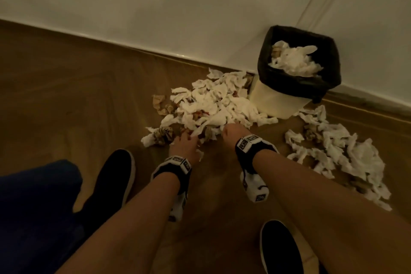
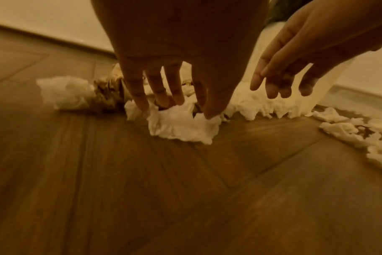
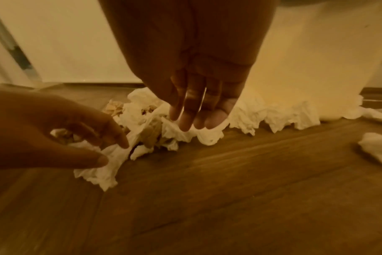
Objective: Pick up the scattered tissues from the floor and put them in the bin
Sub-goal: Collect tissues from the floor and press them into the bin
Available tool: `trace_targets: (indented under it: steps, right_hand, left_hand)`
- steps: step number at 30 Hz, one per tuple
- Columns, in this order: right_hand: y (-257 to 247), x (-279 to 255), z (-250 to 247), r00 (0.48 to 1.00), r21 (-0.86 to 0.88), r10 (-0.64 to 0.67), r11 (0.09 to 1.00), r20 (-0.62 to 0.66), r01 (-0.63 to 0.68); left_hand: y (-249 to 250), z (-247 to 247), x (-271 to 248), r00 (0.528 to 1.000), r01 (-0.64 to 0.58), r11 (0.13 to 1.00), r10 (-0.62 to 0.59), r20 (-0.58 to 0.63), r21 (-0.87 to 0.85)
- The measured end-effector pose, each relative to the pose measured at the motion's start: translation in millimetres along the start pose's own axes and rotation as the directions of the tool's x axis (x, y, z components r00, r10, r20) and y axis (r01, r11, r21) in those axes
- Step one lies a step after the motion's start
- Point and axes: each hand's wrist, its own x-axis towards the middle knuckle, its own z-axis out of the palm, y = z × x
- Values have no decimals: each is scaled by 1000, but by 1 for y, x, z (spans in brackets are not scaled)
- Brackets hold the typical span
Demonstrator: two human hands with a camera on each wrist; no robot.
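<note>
The left hand [image 1: 182,144] reaches down with fingers spread and lightly bent, its fingertips [image 2: 179,101] touching a white tissue [image 2: 181,124] at the near edge of the big pile [image 1: 209,104]; nothing is gripped. The right hand [image 1: 231,132], just to its right, hangs with loose, straight fingers brushing the pile. The bin [image 1: 280,100], lined with a black bag [image 1: 264,60], stands far right against the wall [image 1: 155,6], holding tissues. More tissues [image 1: 347,153] lie right of it on the wooden floor [image 1: 66,87].
</note>
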Motion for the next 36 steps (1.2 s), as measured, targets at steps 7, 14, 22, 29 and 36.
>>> trace_targets:
  steps: [7, 14, 22, 29, 36]
  right_hand:
    - [-7, 8, 16, 997, -85, -81, 993, -10, 80]
    - [0, 12, 14, 991, -8, -98, 995, -89, 98]
    - [15, 7, 12, 985, 76, -42, 996, -167, 55]
    - [11, 6, 21, 983, 118, -66, 989, -169, 87]
    - [-7, 17, 34, 943, -2, -279, 959, -183, 283]
  left_hand:
    - [-6, 26, 11, 992, 80, 996, -83, -95, -28]
    - [-7, 31, 18, 974, 54, 881, -151, -172, -470]
    - [-12, 12, 11, 800, 229, 201, -596, 67, -952]
    - [-11, -10, 16, 767, 145, -147, -608, 205, -978]
    - [-23, -6, 10, 872, 96, -322, -430, 236, -942]
